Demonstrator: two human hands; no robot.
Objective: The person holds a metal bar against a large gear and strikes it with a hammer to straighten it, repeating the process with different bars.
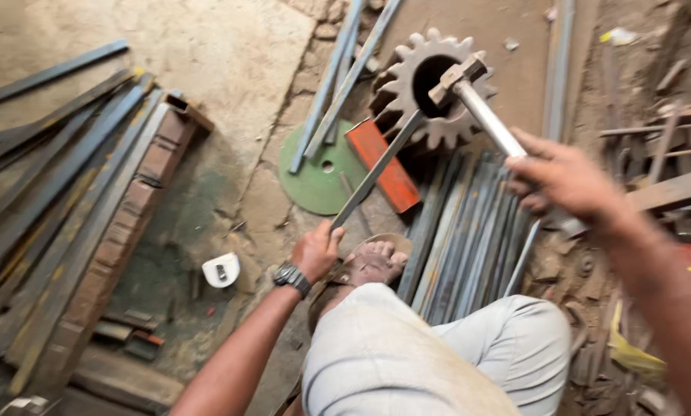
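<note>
Head view, looking down at a person crouched on a dusty workshop floor (230,69), grey trousers and 1 sandalled foot (372,262) in frame. The right hand (565,181) grips the pale handle of a hammer (476,104), fingers wrapped tight around it; the hammer head hangs raised over the hole of a big rusty gear (430,92) lying flat on the floor. The left hand (316,250), with a dark watch on its wrist, pinches the near end of a thin flat metal strip (376,169), fingers closed on it. The strip slants up from that hand, and its far end rests against the gear's toothed rim, beside an orange block (382,163). A green disc (318,173) lies just left of the block, with 2 or 3 long bars crossing its top edge. More flat strips (469,231) lie bundled side by side under the right forearm, below the gear. At far left, long dark bars (60,177) and a rusted square tube are stacked slantwise. A small white object (222,270) sits alone on the floor near the left arm.

As for progress, the strip looks set in place on the gear and the hammer is lifted; whether any blow has landed, or the strip is already bent, cannot be told, since the hammer end is blurred.
</note>
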